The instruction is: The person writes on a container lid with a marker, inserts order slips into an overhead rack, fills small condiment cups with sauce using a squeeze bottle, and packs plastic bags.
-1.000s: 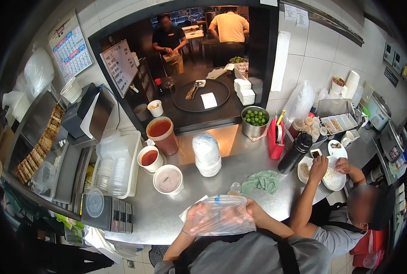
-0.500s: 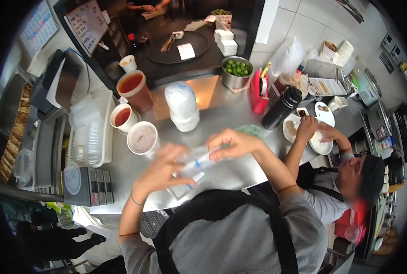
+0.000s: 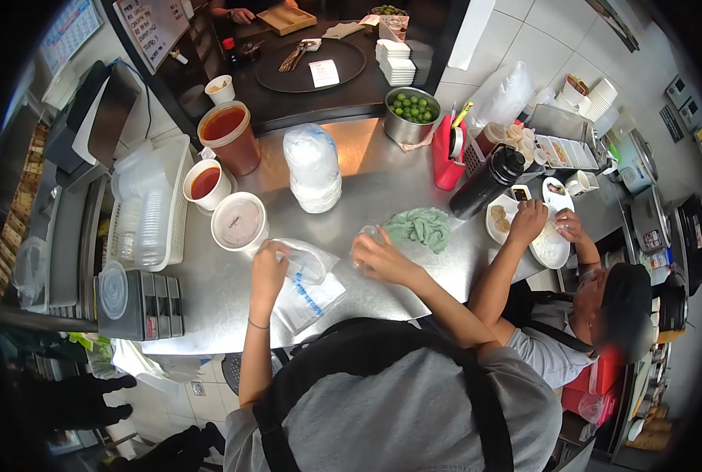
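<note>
On the steel counter lies a clear plastic bag (image 3: 313, 303) with blue print. My left hand (image 3: 267, 271) is closed at its upper left, fingers pinching a clear rounded plastic piece (image 3: 310, 267) over the bag; its exact kind is hard to make out. My right hand (image 3: 384, 258) is closed around a small clear plastic piece (image 3: 364, 236), mostly hidden by the fingers. Just right of that hand sits a crumpled green cloth (image 3: 419, 230). A lidded white tub (image 3: 239, 222) stands behind my left hand. Further back is a wrapped white stack (image 3: 312, 168).
At the left are a basket (image 3: 176, 208) of clear containers, a drawer box (image 3: 150, 303) and red-sauce tubs (image 3: 231, 140). A black bottle (image 3: 489, 182) and a pot of green limes (image 3: 408, 130) stand behind. At right, a co-worker (image 3: 559, 315) handles food on white plates (image 3: 550, 248).
My hands have moved apart; the printed bag, held between them before, now lies on the counter. My right hand moved down, uncovering the green cloth. The view shifted slightly.
</note>
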A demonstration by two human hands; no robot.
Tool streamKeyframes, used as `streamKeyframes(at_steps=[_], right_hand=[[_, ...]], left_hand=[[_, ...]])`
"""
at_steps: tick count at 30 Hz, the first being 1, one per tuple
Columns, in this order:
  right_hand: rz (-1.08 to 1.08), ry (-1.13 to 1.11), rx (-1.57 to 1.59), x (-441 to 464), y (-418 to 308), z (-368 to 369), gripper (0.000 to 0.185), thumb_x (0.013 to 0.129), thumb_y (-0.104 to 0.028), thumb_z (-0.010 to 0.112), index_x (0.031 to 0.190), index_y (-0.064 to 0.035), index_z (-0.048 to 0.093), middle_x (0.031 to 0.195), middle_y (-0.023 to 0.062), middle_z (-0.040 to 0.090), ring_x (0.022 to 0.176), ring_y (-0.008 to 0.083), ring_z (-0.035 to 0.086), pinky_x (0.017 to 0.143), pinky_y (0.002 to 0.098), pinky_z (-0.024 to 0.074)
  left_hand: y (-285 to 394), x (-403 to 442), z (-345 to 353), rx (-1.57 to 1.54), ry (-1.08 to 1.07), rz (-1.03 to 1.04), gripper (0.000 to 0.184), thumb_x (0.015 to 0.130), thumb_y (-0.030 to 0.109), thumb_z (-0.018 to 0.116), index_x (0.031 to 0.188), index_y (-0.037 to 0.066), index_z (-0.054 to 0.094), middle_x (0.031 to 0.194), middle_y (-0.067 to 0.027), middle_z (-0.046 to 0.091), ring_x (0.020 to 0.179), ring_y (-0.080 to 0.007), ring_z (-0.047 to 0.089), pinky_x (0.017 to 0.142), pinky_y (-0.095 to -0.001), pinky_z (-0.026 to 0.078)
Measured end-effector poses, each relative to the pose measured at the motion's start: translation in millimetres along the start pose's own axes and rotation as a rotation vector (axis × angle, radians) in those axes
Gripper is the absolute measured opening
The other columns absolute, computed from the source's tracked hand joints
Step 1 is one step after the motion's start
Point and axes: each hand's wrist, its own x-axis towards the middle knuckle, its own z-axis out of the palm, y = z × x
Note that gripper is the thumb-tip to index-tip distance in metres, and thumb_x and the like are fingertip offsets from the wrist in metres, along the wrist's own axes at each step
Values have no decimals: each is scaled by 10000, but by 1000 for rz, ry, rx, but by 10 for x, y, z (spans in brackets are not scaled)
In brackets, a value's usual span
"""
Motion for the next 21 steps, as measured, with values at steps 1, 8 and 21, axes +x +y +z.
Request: streamKeyframes(at_steps=[1,8,21], right_hand=[[-11,-13,-14,-11,15,53,212,702,-53,636,847,-99,488,1022,81,444,1010,247,532,1054,586,210],[22,39,-79,-25,16,274,88,795,-10,481,857,-68,500,962,126,428,941,300,510,1018,564,282],[31,22,-14,-1,-9,-234,274,630,24,629,859,-38,494,1007,154,435,923,362,506,851,452,411]], left_hand=[[-40,-18,91,0,4,-9,111,729,-30,537,818,4,594,990,-181,616,823,-374,623,691,-425,484],[39,-12,389,105,-143,-12,433,648,-77,498,1067,28,530,1392,-173,375,963,-418,576,788,-466,489],[101,111,668,39,-323,-83,511,642,-26,547,1150,22,515,1400,-174,370,964,-402,593,821,-461,488]])
